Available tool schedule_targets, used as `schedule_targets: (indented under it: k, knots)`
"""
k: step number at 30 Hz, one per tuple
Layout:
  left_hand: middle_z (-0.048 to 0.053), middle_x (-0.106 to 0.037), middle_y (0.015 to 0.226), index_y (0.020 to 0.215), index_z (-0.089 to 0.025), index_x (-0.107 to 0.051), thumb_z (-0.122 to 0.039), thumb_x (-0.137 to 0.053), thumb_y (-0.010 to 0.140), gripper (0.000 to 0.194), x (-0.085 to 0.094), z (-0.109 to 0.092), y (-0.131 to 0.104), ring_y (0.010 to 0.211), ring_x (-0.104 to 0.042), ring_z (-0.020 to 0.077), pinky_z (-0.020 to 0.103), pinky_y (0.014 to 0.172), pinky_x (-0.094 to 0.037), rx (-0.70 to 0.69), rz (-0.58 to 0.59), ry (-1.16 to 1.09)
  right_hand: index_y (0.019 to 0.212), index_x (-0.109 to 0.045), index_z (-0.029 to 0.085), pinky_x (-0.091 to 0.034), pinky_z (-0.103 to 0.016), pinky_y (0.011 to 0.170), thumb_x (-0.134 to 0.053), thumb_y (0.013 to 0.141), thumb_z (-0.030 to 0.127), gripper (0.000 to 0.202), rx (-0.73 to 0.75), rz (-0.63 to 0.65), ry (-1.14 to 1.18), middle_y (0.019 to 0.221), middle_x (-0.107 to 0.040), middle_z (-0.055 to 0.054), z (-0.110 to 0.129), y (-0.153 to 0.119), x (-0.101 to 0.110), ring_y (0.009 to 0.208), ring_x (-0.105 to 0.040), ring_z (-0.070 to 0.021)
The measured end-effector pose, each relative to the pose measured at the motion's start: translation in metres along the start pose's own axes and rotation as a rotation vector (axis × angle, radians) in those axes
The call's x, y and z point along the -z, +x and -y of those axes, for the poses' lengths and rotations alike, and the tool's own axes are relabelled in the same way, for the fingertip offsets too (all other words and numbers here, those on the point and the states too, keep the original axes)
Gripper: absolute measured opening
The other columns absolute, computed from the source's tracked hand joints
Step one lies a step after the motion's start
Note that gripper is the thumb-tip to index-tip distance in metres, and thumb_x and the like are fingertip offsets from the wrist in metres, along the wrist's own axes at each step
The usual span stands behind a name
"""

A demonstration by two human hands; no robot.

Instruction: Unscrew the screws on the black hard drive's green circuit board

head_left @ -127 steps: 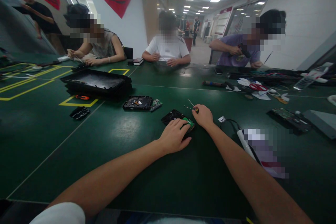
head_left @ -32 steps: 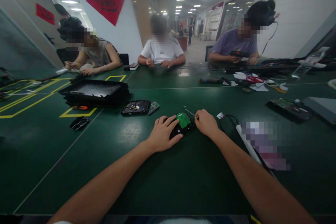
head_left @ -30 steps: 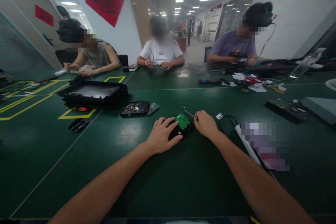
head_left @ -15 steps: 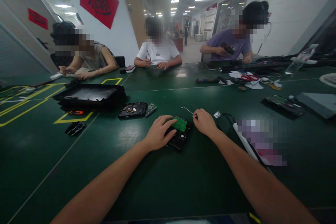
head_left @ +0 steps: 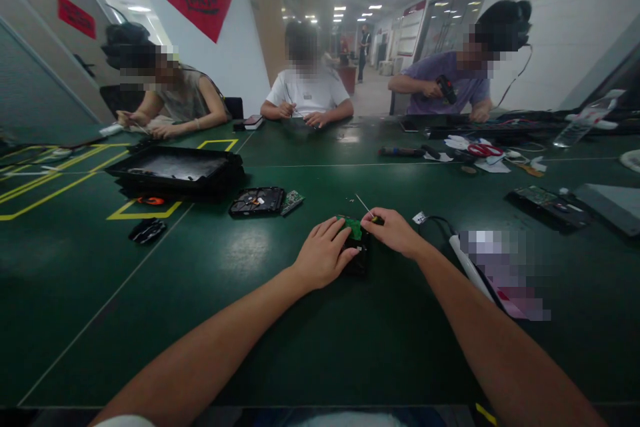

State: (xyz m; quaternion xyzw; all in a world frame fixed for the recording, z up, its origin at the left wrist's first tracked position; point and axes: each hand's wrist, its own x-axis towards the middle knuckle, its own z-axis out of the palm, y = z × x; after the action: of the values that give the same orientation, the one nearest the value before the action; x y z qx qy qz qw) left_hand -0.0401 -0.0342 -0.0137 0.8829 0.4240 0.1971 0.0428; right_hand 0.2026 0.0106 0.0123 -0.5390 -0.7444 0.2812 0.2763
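The left hand and right hand are bare, as are the forearms, with a white sleeve at lower left.

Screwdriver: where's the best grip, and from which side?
By its handle, probably, from the near right, where the right hand holds it: the thin metal shaft points away and leftward, leaving the thicker handle on the hand's side.

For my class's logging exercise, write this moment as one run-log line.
left hand: on black drive, green board | right hand: holding screwdriver | beyond drive: tiny bits
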Motion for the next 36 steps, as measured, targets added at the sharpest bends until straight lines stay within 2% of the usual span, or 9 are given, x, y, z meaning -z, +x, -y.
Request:
schedule_targets:
  k: [3, 5, 8, 15, 19, 36]
  knots:
    - [0.020, -0.047, 0.162, 0.153, -0.014, -0.052, -0.066, -0.041, 0.105, 0.072, 0.001, -0.003, 0.001, 0.156, -0.035, 0.0373, 0.058, 0.127, -0.032, -0.017, -0.015, -0.004, 0.093, -0.075, 0.020, -0.043, -0.031, 0.072, -0.064, 0.094, 0.044, 0.026, 0.024, 0.085, -0.007, 0.080, -0.070, -0.001, 0.003, -0.002, 0.001, 0.075, -0.060, -0.0175]
    - [0.019, -0.043, 0.165, 0.155, -0.015, -0.049, -0.070, -0.047, 0.101, 0.078, 0.005, -0.001, 0.000, 0.158, -0.031, 0.0379, 0.059, 0.127, -0.031, -0.098, 0.000, -0.031, 0.093, -0.075, 0.020, -0.043, -0.031, 0.075, -0.065, 0.093, 0.043, 0.025, 0.050, 0.106, -0.045, 0.086, -0.073, -0.002, 0.003, -0.002, 0.002, 0.080, -0.062, -0.0182]
    - [0.016, -0.044, 0.165, 0.155, -0.019, -0.050, -0.066, -0.054, 0.100, 0.073, 0.008, 0.005, -0.002, 0.157, -0.033, 0.0362, 0.058, 0.129, -0.029, -0.214, 0.010, -0.060, 0.093, -0.076, 0.020, -0.044, -0.031, 0.076, -0.065, 0.092, 0.043, 0.025, 0.065, 0.121, -0.082, 0.088, -0.074, -0.003, 0.001, -0.002, 0.002, 0.082, -0.063, -0.0184]
    - [0.015, -0.049, 0.161, 0.152, -0.022, -0.053, -0.062, -0.058, 0.099, 0.067, 0.008, 0.005, -0.003, 0.152, -0.040, 0.0372, 0.060, 0.126, -0.033, -0.186, 0.033, -0.080, 0.091, -0.076, 0.019, -0.044, -0.030, 0.074, -0.066, 0.091, 0.039, 0.022, 0.063, 0.168, -0.059, 0.084, -0.073, -0.001, 0.000, -0.004, 0.002, 0.078, -0.063, -0.0174]
    - [0.015, -0.049, 0.161, 0.152, -0.022, -0.053, -0.061, -0.059, 0.099, 0.066, 0.010, 0.003, -0.002, 0.152, -0.040, 0.0375, 0.060, 0.126, -0.034, -0.188, 0.031, -0.082, 0.092, -0.077, 0.020, -0.045, -0.029, 0.075, -0.067, 0.090, 0.035, 0.018, 0.056, 0.177, -0.037, 0.088, -0.076, -0.002, -0.002, -0.003, 0.002, 0.081, -0.066, -0.0176]
    - [0.015, -0.049, 0.161, 0.152, -0.021, -0.053, -0.061, -0.057, 0.099, 0.066, 0.009, 0.004, -0.002, 0.152, -0.041, 0.0362, 0.058, 0.126, -0.034, -0.179, 0.031, -0.073, 0.092, -0.078, 0.020, -0.046, -0.028, 0.077, -0.067, 0.090, 0.034, 0.018, 0.047, 0.168, -0.026, 0.091, -0.077, -0.002, -0.003, -0.002, -0.001, 0.084, -0.066, -0.0175]
